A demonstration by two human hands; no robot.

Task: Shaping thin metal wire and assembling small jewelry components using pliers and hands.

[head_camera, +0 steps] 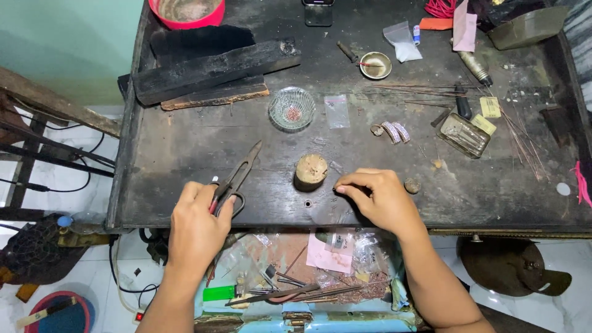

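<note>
left hand [196, 225] is gripping the shears [236, 179] left of the wooden stump [310, 171], right hand [377, 197] is pinching something tiny beside it

Too small to tell what the right hand [381, 198] pinches at its fingertips, shears' [236, 179] handles partly hidden under the left hand [196, 225], red bowl [187, 12] far beyond cropped by the top edge.

Single view: head-worn camera, above the near edge of the dark tabletop [185, 142], looking steeply down and forward. Range close: both forearms enter from the bottom edge, the far side of the tabletop reaches the top edge. The tiled floor [55, 179] shows at left (also lower right). No second view for overlap.
</note>
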